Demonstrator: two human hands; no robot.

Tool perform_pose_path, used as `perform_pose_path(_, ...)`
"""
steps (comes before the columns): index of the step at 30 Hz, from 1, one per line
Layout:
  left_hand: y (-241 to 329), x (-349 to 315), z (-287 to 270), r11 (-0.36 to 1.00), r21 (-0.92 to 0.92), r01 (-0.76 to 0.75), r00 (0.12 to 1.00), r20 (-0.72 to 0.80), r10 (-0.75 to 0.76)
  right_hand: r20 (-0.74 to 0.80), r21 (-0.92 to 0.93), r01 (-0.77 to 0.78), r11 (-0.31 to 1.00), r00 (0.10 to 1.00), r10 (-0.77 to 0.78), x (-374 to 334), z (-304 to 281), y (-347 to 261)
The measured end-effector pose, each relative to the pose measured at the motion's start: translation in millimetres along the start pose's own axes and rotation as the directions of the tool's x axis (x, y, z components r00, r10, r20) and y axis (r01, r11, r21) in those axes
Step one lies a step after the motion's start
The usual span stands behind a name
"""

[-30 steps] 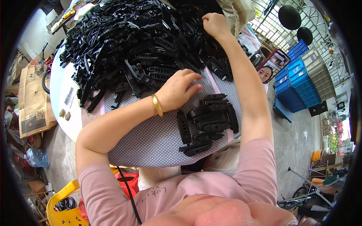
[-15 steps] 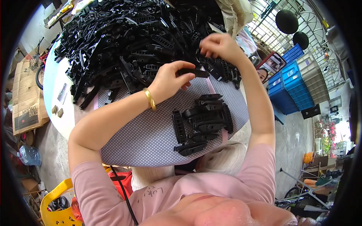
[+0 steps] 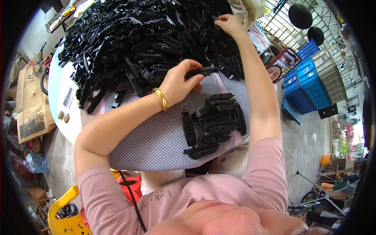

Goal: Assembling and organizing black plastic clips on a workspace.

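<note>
- Head view: left hand [image 3: 178, 83] is now pinching one black plastic part [image 3: 201, 71], lifted off the heap [image 3: 141, 43].
- Right hand [image 3: 228, 24] is reaching back into that heap, fingers closing, grip hidden.
- Sorted stack [image 3: 213, 123] is sitting on the tabletop [image 3: 156, 141].

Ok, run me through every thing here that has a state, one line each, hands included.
left hand: closed on a black plastic part, held above the dotted cloth.
right hand: stretched out, fingers in the big heap of black parts.
small stack of black parts: lying on the cloth, untouched.
gold bangle: on the left wrist.
</note>
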State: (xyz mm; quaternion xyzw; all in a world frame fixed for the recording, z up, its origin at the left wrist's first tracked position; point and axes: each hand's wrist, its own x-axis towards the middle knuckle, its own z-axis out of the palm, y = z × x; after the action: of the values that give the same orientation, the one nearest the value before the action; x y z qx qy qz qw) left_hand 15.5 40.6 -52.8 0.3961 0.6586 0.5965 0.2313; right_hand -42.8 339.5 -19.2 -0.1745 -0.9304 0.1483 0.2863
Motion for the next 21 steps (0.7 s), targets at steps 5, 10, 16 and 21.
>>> perform_pose_path(5,9.0,3.3,-6.3,0.977,-0.208,0.047,0.998,-0.03,-0.054,0.131,0.668,-0.082,0.74,0.991,-0.009,-79.9,-51.6,-52.6)
perform_pose_path(10,7.0,8.6,-15.1,0.934,-0.352,0.055,0.992,-0.086,-0.091,0.245,0.782,-0.064,0.62,0.946,-0.211,-128.8,-76.4,-87.0)
perform_pose_path(16,22.9,6.9,-26.7,0.894,-0.425,0.143,0.99,0.057,-0.132,0.328,0.719,0.011,0.695,0.876,-0.353,-139.6,-61.5,-91.4)
perform_pose_path(21,23.1,9.2,-35.6,0.951,-0.266,0.155,0.986,0.106,-0.131,0.24,0.675,0.126,0.727,0.895,-0.377,-141.6,-50.0,-90.8)
